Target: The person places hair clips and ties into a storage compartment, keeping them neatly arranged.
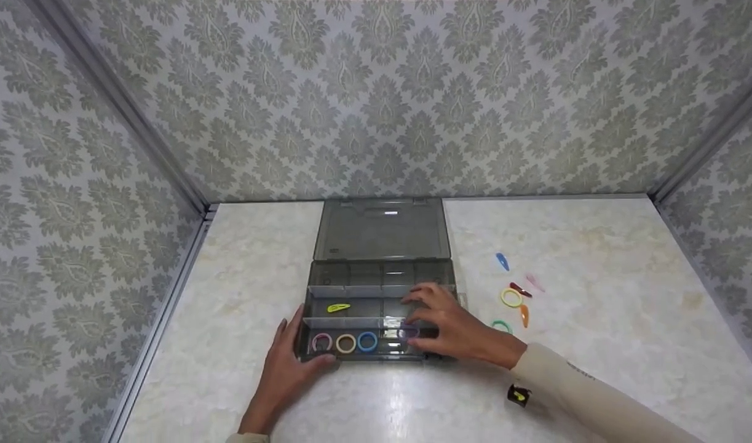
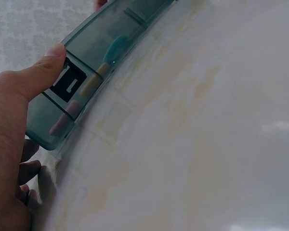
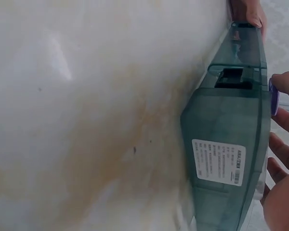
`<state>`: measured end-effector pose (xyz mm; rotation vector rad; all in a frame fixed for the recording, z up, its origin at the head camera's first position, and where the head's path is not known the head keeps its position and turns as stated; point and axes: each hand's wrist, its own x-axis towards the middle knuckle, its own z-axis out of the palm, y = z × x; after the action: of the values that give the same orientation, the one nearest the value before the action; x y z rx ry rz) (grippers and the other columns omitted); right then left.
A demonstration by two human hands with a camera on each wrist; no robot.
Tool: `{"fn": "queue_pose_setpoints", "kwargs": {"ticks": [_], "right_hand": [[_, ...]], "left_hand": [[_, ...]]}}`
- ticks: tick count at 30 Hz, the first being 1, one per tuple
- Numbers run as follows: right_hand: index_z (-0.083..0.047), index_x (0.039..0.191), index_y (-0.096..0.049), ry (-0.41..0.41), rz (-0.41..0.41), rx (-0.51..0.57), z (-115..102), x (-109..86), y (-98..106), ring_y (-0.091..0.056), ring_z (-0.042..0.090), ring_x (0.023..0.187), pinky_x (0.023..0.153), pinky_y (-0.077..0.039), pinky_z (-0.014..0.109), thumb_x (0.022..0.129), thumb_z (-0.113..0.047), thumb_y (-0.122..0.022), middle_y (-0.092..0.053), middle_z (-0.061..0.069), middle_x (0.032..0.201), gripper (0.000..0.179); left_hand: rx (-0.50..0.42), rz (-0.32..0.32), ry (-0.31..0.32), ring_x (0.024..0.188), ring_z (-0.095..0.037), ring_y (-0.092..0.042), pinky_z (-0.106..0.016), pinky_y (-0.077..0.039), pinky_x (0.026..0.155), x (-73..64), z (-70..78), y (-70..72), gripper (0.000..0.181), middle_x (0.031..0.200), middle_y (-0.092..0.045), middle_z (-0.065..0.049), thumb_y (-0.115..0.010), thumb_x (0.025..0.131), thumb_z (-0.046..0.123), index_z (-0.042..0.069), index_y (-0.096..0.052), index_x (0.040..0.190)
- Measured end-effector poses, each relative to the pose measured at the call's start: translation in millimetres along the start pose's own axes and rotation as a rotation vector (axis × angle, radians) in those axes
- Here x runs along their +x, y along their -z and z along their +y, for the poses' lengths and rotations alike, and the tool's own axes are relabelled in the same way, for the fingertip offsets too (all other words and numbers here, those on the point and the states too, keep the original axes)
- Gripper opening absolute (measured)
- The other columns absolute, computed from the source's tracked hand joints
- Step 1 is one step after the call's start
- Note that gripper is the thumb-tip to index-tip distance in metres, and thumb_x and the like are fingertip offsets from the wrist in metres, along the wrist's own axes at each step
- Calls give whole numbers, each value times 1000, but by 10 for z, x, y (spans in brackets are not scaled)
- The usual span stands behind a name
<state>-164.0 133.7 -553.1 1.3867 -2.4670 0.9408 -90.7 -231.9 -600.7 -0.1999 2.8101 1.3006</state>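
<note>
A grey translucent compartment box point(image 1: 345, 322) lies with its lid point(image 1: 382, 231) folded back toward the wall. My left hand point(image 1: 286, 363) grips its front left corner, thumb on the front side and fingers along the left side. Between thumb and forefinger, my right hand point(image 1: 449, 326) pinches a purple hair tie point(image 3: 274, 97) over the front right of the box. Pink point(image 1: 321, 343), cream point(image 1: 346, 343) and blue point(image 1: 368, 341) hair ties sit in the front row. A yellow snap hair clip point(image 1: 339, 307) lies in the middle row.
Right of the box lie blue point(image 1: 503, 261), pink point(image 1: 535, 283), dark red point(image 1: 521, 290) and orange point(image 1: 524, 316) hair clips. Among them are a yellow hair tie point(image 1: 511, 298) and a green one point(image 1: 502, 327), partly behind my right forearm. A patterned wall point(image 1: 382, 111) stands behind the table.
</note>
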Motion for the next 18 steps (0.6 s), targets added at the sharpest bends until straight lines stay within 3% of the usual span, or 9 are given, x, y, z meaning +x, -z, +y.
{"fn": "queue_pose_setpoints", "kwargs": {"ticks": [9, 13, 18], "right_hand": [[-15, 114, -84, 32, -149, -65, -11, 119, -45, -49, 41, 146, 121, -39, 68, 98, -35, -88, -64, 14, 147, 26], [-16, 117, -85, -6, -225, -75, -31, 182, -54, -46, 35, 149, 123, -40, 64, 100, -36, -85, -62, 13, 151, 26], [-18, 121, -84, -40, -287, -103, -55, 243, -88, -47, 26, 143, 118, -48, 51, 100, -36, -85, -63, 9, 150, 28]], "left_hand": [[16, 38, -83, 163, -56, -22, -72, -25, 130, -2, -37, -22, 124, 175, -40, -16, -96, 78, 62, 16, -32, 175], [11, 26, -64, 164, -54, -20, -72, -24, 130, 5, -37, -16, 125, 176, -39, -15, -95, 78, 64, 18, -32, 175], [-1, 11, -40, 166, -53, -18, -72, -23, 130, 13, -30, -14, 127, 177, -37, -14, -95, 77, 66, 20, -30, 176]]}}
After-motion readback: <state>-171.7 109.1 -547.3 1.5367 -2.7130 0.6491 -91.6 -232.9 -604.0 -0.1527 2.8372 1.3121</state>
